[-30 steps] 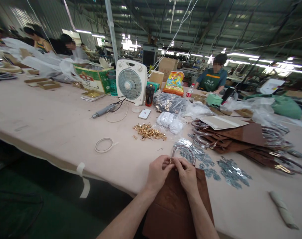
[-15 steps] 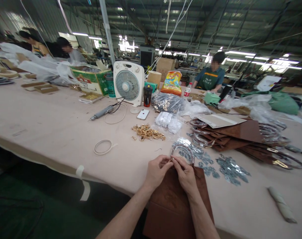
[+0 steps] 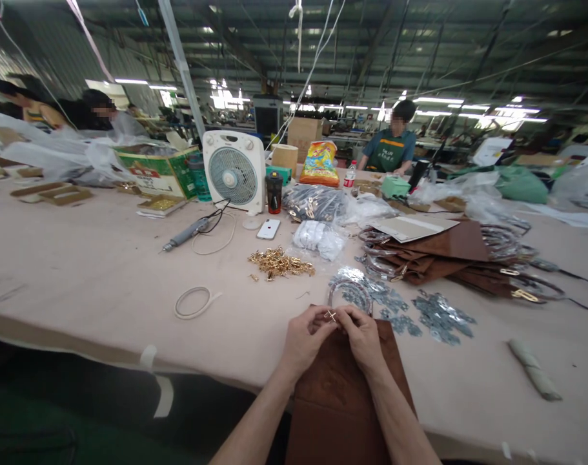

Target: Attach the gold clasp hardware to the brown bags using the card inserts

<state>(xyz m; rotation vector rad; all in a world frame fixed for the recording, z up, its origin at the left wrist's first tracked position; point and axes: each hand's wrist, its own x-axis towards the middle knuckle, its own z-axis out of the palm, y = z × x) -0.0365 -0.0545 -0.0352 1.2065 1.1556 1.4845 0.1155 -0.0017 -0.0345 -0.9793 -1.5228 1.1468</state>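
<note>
A brown bag [image 3: 339,394] with a wrapped round handle [image 3: 350,284] at its top lies at the table edge, hanging toward me. Over its upper edge, my left hand [image 3: 306,336] and my right hand [image 3: 360,336] meet fingertip to fingertip, both closed in a pinch. Between them shows a small gold metal fitting [image 3: 331,316] with thin crossing prongs. The fingers hide part of it and the bag's edge behind. A pile of similar gold fittings [image 3: 279,263] lies beyond my left hand. Flat grey metal plates [image 3: 441,316] are scattered right of the handle.
Stacked brown bags [image 3: 434,255] with handles lie at the right, a board on top. Farther back stand a fan [image 3: 233,171], a tumbler [image 3: 274,192] and a phone [image 3: 268,228]. A corded grey tool [image 3: 184,234] and tape roll [image 3: 193,302] lie left. A co-worker [image 3: 390,145] is across the table.
The gold fitting now shows its crossing prongs between my fingertips; before, only a small shiny spot was visible. My hands stay together over the bag's top edge. The camera view has shifted slightly.
</note>
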